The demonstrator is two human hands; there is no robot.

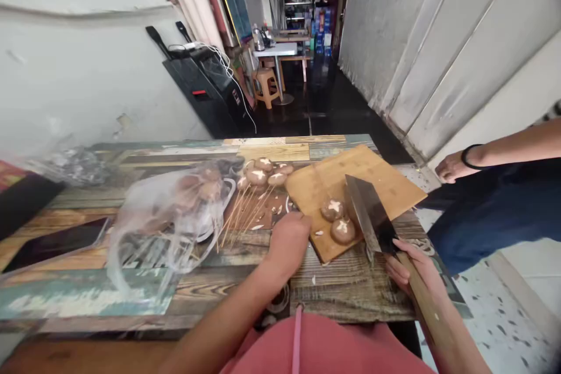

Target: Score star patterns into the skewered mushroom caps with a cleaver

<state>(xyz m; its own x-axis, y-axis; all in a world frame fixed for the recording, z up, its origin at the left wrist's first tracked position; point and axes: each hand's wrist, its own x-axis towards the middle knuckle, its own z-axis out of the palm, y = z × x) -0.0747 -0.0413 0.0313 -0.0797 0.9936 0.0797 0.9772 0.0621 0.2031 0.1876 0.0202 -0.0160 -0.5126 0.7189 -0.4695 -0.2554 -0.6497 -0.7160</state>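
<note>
In my right hand (416,274) is a cleaver (370,207), gripped by its wooden handle, its broad blade tilted over the cutting board (377,169). Beside the blade, two brown mushrooms (343,230) with pale cross cuts sit on the board. My left hand (289,242) is closed in a fist at the board's left edge; whatever its fingers hold is hidden. Just beyond that hand lie several cross-cut mushrooms (258,176) on wooden skewers (239,216). Small pale trimmings are scattered near them.
A clear plastic bag (144,204) with mushrooms inside lies on the left of the wood-patterned table (210,289), beside a phone (56,245). At the right stands another person, whose hand (451,168) hangs near the table's corner. A black cabinet (210,87) stands behind the table.
</note>
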